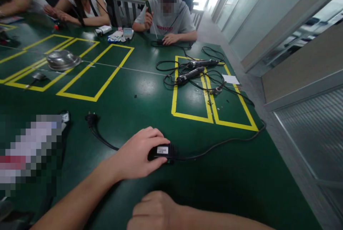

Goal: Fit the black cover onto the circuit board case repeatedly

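Note:
A black power adapter (173, 153) with a white label lies on the green table. My left hand (144, 151) is closed around it, thumb on the near side and fingers on the far side. One cord leaves the adapter to the left and ends in a black plug (92, 118). From its right end another black cord (214, 148) runs along the table to the right edge. Close to the table's front, my right hand (154, 210) is curled into a fist, knuckles up. Its palm side is hidden, so anything inside cannot be seen.
Two black electric screwdrivers (197, 71) with tangled cords lie within yellow-taped boxes, near small loose parts (210, 103). A metal bowl (63, 60) stands at left. A blurred-out device (32, 148) is at near left. Across the table, a person (167, 15) holds a tool over a black object.

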Demonstrator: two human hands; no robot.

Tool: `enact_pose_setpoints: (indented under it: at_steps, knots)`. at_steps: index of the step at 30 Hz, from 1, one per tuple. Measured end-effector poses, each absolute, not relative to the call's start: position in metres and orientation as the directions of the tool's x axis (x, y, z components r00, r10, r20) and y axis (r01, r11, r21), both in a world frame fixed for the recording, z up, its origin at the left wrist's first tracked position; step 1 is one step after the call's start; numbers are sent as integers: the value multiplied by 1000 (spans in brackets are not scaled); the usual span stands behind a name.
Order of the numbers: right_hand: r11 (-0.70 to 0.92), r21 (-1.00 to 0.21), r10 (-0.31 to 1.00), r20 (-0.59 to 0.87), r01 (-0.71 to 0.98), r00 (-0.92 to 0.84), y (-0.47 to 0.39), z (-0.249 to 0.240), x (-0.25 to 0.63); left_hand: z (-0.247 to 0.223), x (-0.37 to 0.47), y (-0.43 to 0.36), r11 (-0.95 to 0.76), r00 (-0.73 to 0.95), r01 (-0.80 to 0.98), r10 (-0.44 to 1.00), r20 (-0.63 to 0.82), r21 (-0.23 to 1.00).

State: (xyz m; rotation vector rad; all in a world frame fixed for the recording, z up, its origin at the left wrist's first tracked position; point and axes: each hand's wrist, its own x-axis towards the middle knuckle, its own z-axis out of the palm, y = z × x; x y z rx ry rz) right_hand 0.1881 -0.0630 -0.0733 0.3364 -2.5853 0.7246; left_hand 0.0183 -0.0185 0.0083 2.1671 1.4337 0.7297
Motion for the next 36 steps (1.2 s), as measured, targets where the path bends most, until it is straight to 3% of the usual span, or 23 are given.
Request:
enact_pose_setpoints:
  at_steps: [6, 7, 9, 13, 16, 21, 25, 28, 31, 34, 36]
  knots:
    - [913, -324, 59, 704, -247, -708, -5, -40, 234, 5, 24, -28, -366, 378, 736, 920, 103, 570]
    - [916, -346, 140, 748, -201, -649, 5, -32, 235, 3, 23, -28, -358, 374, 741, 923, 94, 569]
    - [873, -487, 366, 687, -23, -628, 24, -18, 233, -1, 21, -27, -353, 369, 749, 925, 89, 561]
    - [775, -584, 587, 523, 242, -618, 56, -12, 225, -6, 15, -20, -383, 349, 787, 923, 162, 483]
    - [765, -525, 625, 463, 373, -629, 68, -24, 220, -12, 12, -12, -386, 327, 836, 921, 212, 389]
    - [777, -476, 615, 437, 412, -656, 71, -44, 220, -20, 12, -4, -403, 348, 877, 908, 233, 260]
    - [759, -419, 633, 290, 499, -718, 69, -40, 223, -19, 13, -3, -394, 361, 902, 912, 194, 175]
    - [763, -395, 624, 242, 513, -743, 71, -36, 224, -17, 13, -2, -371, 335, 899, 925, 180, 231]
    - [772, -420, 603, 244, 477, -760, 74, -36, 225, -16, 12, -2, -328, 275, 848, 944, 184, 415]
    - [764, -451, 611, 280, 461, -740, 77, -39, 226, -18, 9, 0, -256, 149, 774, 963, 226, 579]
    - [751, -456, 636, 309, 477, -707, 77, -41, 226, -21, 7, 3, -177, 19, 771, 967, 256, 611]
